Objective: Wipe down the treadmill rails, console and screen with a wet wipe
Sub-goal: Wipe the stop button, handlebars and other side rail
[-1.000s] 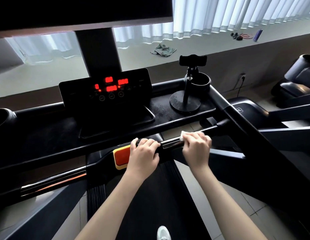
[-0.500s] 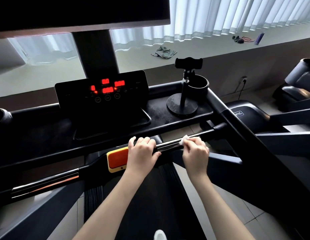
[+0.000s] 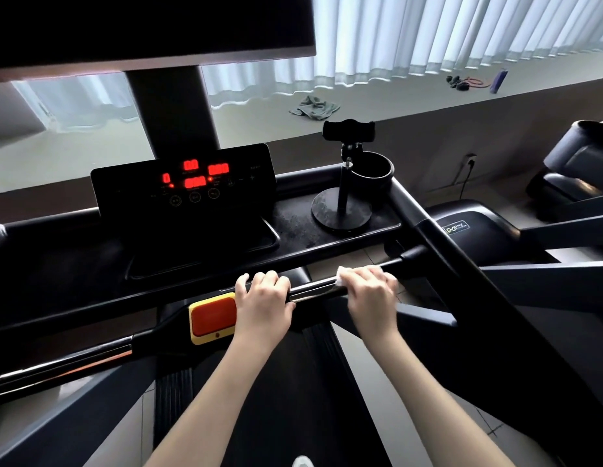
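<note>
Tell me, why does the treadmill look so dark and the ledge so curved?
Head view: daylight through the curtains backlights everything, leaving the console nearly black except its glowing red digits; the wide-angle lens bows the window ledge; the right hand, gripping the wet wipe on the handlebar, looks slightly soft.

Two hands (image 3: 264, 299) (image 3: 370, 293), one wipe (image 3: 341, 276), one handlebar (image 3: 315, 288)
</note>
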